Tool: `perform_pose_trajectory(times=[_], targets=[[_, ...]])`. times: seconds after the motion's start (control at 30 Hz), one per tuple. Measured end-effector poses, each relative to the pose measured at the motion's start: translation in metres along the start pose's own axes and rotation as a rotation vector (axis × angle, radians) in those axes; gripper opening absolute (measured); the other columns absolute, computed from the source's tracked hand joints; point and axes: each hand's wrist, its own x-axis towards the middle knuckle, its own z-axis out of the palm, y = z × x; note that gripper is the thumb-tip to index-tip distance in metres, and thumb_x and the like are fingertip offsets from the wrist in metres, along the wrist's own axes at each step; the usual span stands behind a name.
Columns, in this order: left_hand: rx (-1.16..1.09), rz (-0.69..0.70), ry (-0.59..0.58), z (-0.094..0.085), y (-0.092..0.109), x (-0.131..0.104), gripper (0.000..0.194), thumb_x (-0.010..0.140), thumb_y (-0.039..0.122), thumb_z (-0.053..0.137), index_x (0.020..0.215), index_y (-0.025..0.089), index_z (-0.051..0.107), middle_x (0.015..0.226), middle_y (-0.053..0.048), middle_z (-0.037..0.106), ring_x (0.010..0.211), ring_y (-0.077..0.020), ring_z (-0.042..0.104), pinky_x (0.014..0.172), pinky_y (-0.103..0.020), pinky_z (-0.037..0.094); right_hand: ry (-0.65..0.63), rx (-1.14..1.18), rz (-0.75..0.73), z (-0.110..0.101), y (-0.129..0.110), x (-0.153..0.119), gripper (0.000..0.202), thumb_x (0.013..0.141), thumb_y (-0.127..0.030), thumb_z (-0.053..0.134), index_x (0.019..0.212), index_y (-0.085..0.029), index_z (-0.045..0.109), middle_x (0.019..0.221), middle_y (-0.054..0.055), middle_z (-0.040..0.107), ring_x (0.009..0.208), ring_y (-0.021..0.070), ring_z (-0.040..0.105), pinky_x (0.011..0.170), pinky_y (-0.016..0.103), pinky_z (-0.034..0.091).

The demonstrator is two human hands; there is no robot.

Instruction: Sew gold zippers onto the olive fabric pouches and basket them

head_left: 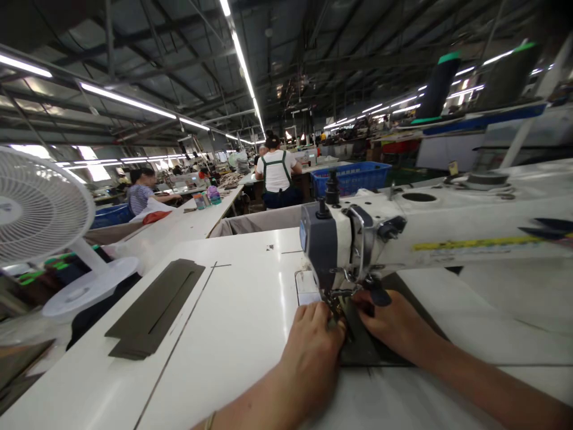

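A white and grey sewing machine (320,245) stands at the right, its needle area low over the table. Beneath the presser foot lies a dark olive fabric piece (360,343). My left hand (316,340) is closed beside the foot, fingers curled down on the fabric's left edge; its fingertips are partly hidden. On the other side, my right hand (396,322) pinches the same fabric close behind the needle area, with some fingers behind machine parts. A stack of olive fabric panels (154,307), the top one slit lengthwise, rests on the table to the left.
The white table (219,334) carries dark marking lines. A white fan (92,283) stands at the left edge. Beyond the table are a blue basket (353,176), a seated person in a white shirt (278,170) and another person (143,191). Thread cones (436,89) rise at upper right.
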Motion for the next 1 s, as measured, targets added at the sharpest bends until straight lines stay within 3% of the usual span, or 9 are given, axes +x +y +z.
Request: perform_pose_trajectory(times=[0.2, 0.43, 0.73, 1.0], targets=[[0.032, 0.014, -0.014, -0.001, 0.001, 0.002, 0.022, 0.081, 0.008, 0.048, 0.099, 0.015, 0.058, 0.1, -0.01, 0.051, 0.094, -0.0241, 0.049, 0.081, -0.039, 0.044, 0.044, -0.068, 0.111, 0.006, 0.003, 0.005, 0.028, 0.08, -0.029, 0.042, 0.065, -0.018, 0.063, 0.067, 0.009, 0.066, 0.067, 0.023, 0.063, 0.058, 0.029, 0.041], [0.095, 0.083, 0.0, -0.006, 0.002, 0.002, 0.024, 0.081, 0.011, 0.05, 0.104, 0.011, 0.057, 0.102, -0.011, 0.053, 0.097, -0.0253, 0.048, 0.081, -0.038, 0.044, 0.043, -0.089, 0.049, -0.003, -0.001, 0.006, 0.024, 0.078, -0.027, 0.046, 0.061, -0.021, 0.063, 0.065, 0.003, 0.067, 0.064, 0.018, 0.062, 0.056, 0.024, 0.041], [0.127, 0.129, -0.027, -0.009, 0.0, 0.004, 0.019, 0.083, 0.013, 0.049, 0.099, 0.011, 0.059, 0.098, -0.01, 0.055, 0.094, -0.0246, 0.047, 0.079, -0.036, 0.041, 0.1, -0.172, 0.129, 0.007, 0.0, 0.007, 0.029, 0.08, -0.032, 0.044, 0.061, -0.019, 0.06, 0.067, 0.01, 0.066, 0.068, 0.0245, 0.063, 0.058, 0.03, 0.039], [0.089, 0.145, 0.026, -0.008, -0.001, -0.001, 0.024, 0.081, 0.014, 0.05, 0.104, 0.015, 0.058, 0.107, -0.006, 0.06, 0.099, -0.0233, 0.047, 0.078, -0.037, 0.038, 0.052, -0.058, -0.002, -0.003, 0.002, 0.002, 0.018, 0.077, -0.024, 0.049, 0.069, -0.021, 0.065, 0.071, 0.0, 0.068, 0.066, 0.0157, 0.064, 0.056, 0.021, 0.042]])
